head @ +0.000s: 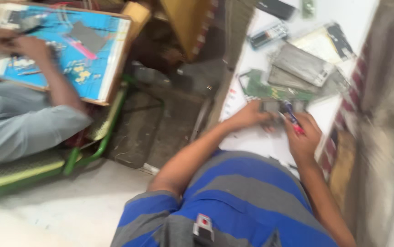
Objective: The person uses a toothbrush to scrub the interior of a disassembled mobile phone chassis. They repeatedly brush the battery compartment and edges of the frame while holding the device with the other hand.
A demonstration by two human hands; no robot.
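The picture is blurred by motion. My left hand [248, 116] rests on a white board [252, 68] and holds a small dark grey part [270, 106] at its fingertips. My right hand [303, 135] is closed around a blue and red pen-like tool [292, 116], whose tip points at that part. Just beyond both hands lies a green circuit board [270, 89], and past it several grey flat panels [304, 64].
Another person in a grey shirt [18, 123] sits at the left on a green-framed seat [75, 155], hands [16, 43] on a blue-topped board [91, 41] with small parts. A dark handset [277, 8] and a small device [269, 35] lie far on the white board.
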